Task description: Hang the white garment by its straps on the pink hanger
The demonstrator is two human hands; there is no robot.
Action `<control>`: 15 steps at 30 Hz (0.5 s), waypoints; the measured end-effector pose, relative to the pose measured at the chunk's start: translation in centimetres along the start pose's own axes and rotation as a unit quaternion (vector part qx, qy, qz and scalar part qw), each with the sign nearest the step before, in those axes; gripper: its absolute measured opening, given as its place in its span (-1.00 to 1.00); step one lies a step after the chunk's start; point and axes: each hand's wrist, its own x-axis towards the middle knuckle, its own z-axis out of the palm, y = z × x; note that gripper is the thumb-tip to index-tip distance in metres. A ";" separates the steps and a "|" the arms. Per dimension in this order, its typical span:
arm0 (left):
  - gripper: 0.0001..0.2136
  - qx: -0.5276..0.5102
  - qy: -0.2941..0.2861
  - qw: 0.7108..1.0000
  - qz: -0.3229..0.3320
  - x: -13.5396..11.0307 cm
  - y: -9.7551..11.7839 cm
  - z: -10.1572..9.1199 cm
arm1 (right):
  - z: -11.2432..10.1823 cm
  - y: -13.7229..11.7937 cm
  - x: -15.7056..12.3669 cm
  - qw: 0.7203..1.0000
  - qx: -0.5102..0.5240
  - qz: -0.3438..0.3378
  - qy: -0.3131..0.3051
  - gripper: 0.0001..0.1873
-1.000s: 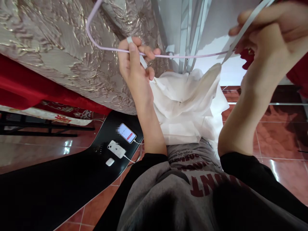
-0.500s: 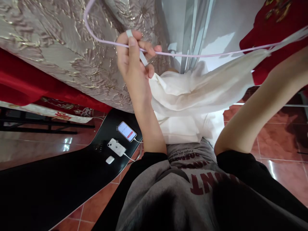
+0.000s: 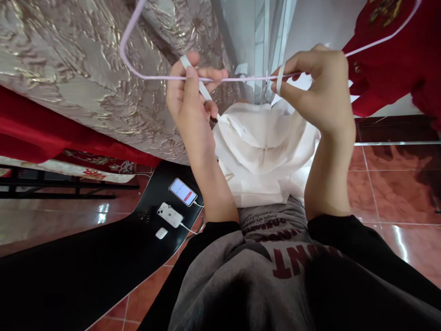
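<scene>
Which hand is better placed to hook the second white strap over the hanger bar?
Right, probably. The right hand pinches that strap at the hanger bar, while the left hand is busy pinning the other strap against it.

Hanger cut off at top edge; phone screen unreadable

- One head-worn view looks forward and steeply down over the person's own sweatshirt.
- It sits close to the left hand and right hand; the tiled floor lies farther below.
</scene>
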 end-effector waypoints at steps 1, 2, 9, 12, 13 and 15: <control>-0.77 -0.002 -0.001 1.000 -0.007 -0.1 0.2 -0.3 | 0.1 0.1 -0.1 1.000 -0.009 0.005 0.009 -0.97; -0.78 -0.011 0.013 1.000 -0.010 -0.1 0.4 -0.6 | 0.1 0.1 -0.2 1.000 -0.016 0.007 0.020 -0.96; -0.70 -0.020 0.203 0.973 0.104 0.7 0.3 -4.8 | 0.3 0.5 -1.2 0.998 0.002 -0.008 0.057 -0.87; -0.71 0.028 0.208 0.966 0.153 1.5 0.3 -5.8 | 0.5 0.6 -1.3 0.998 -0.011 -0.020 0.052 -0.86; -0.71 0.032 0.193 0.965 0.176 1.8 0.5 -5.9 | 0.5 0.6 -1.3 0.998 -0.015 -0.023 0.050 -0.87; -0.67 0.041 0.161 0.966 0.198 2.4 1.2 -5.6 | 0.5 0.6 -1.3 0.998 -0.021 -0.027 0.045 -0.88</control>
